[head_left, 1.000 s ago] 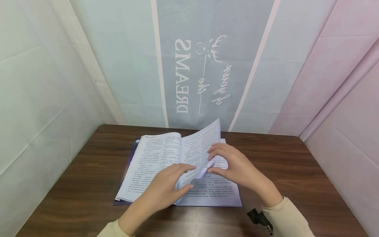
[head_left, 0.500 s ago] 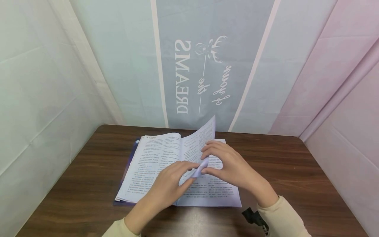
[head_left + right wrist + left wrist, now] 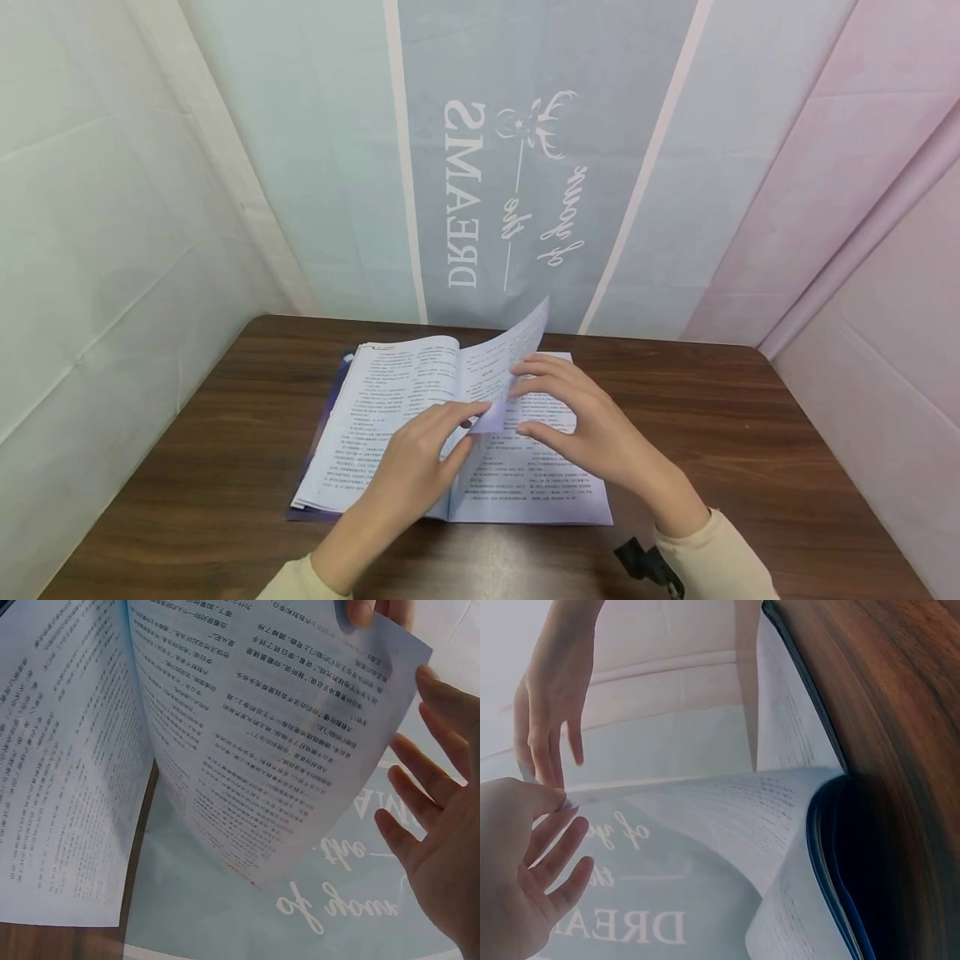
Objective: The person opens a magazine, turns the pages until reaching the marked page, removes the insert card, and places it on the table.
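An open book (image 3: 390, 408) of printed text lies on the dark wooden table (image 3: 750, 433). One page (image 3: 506, 354) stands up in a curve over the spine. My left hand (image 3: 471, 427) pinches that page's lower corner between thumb and forefinger, as the left wrist view shows at the page (image 3: 727, 810) edge beside my left hand (image 3: 559, 817). My right hand (image 3: 534, 398) hovers over the right-hand page with fingers spread, close behind the raised sheet. In the right wrist view the page (image 3: 285, 750) fills the frame and my right hand (image 3: 420, 750) is open beside its edge.
The book's dark cover (image 3: 333, 392) shows along its left side. Pale fabric walls with a "DREAMS" print (image 3: 461, 196) enclose the table on three sides. A black wrist strap (image 3: 645, 562) sits at my right sleeve. Bare tabletop lies to both sides of the book.
The raised page has swung further left and upright. My right thumb and fingers have come off its corner, and my left hand now pinches it.
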A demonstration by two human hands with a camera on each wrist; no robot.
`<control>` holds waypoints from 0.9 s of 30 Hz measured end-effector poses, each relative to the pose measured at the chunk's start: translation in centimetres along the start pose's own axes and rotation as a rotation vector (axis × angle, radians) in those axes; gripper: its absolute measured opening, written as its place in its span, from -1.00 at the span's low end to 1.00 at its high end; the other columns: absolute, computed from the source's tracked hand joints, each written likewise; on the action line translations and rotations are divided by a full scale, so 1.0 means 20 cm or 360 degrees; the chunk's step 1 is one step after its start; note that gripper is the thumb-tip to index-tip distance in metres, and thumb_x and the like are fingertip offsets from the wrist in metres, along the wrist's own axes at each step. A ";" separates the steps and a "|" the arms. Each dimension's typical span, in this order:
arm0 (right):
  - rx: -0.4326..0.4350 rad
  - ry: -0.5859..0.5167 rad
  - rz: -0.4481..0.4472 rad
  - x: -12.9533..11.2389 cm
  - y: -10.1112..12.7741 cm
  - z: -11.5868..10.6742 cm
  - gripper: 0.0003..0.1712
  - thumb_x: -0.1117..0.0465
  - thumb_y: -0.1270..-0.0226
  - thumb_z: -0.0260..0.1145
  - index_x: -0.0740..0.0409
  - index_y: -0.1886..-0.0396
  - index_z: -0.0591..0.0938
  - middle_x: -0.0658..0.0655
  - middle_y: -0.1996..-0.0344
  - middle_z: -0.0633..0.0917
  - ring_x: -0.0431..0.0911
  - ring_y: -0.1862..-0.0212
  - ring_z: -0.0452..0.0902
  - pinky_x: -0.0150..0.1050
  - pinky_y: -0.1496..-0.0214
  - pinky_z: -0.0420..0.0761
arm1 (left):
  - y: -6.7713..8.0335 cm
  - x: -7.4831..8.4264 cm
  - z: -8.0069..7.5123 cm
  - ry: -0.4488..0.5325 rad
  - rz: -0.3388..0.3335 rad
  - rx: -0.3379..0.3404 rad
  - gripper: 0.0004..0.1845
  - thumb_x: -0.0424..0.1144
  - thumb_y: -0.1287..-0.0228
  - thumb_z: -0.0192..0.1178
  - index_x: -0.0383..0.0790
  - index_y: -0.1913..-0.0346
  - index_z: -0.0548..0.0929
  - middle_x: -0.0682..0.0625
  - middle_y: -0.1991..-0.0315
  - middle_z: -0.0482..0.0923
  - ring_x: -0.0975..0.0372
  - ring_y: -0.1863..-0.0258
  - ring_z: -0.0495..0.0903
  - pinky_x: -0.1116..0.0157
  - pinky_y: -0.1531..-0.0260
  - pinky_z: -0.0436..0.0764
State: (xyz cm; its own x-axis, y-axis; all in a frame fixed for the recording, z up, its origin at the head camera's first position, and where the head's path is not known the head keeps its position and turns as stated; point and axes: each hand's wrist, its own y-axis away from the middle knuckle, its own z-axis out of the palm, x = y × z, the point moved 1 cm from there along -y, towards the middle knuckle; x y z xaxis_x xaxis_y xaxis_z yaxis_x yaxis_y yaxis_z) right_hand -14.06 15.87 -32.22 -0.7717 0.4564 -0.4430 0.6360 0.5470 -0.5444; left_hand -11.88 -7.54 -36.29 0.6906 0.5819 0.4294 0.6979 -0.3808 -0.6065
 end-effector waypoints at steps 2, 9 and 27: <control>0.0038 -0.0019 -0.0020 0.00 0.01 0.00 -0.48 0.34 -0.04 0.57 0.03 -0.04 0.64 0.06 -0.23 0.56 0.05 -0.36 0.34 -0.07 -0.47 0.24 | 0.01 -0.01 -0.01 -0.0020 -0.0027 0.0024 -0.48 -0.43 -0.15 0.42 -0.06 -0.18 0.60 0.10 0.07 0.68 0.31 0.14 0.63 0.32 0.19 0.67; 0.0089 -0.0007 -0.0042 0.03 0.09 0.00 -0.44 0.38 -0.02 0.56 -0.01 -0.04 0.62 0.09 -0.19 0.57 0.03 -0.30 0.38 -0.38 -0.41 0.24 | 0.09 -0.10 -0.03 -0.0089 -0.0134 0.0075 -0.43 -0.41 -0.17 0.41 -0.09 -0.25 0.53 0.08 -0.03 0.64 0.32 0.16 0.62 0.31 0.25 0.67; 0.0006 0.0136 0.0052 0.18 0.35 0.03 -0.55 0.33 -0.07 0.53 0.00 0.03 0.63 0.06 -0.09 0.62 -0.02 -0.15 0.51 -0.54 -0.32 0.25 | 0.29 -0.28 -0.16 -0.0361 -0.0549 -0.0082 -0.15 -0.41 -0.10 0.45 -0.25 -0.44 0.25 -0.18 -0.20 0.53 0.10 0.11 0.66 0.17 0.38 0.65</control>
State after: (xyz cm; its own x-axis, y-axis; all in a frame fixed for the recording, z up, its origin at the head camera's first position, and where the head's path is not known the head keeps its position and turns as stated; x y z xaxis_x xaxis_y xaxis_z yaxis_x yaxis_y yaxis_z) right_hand -12.45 20.87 -38.06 -0.7470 0.5323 -0.3983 0.6607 0.5284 -0.5332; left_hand -11.08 -15.32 -40.16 0.3595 0.8230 0.4398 0.8936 -0.1678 -0.4164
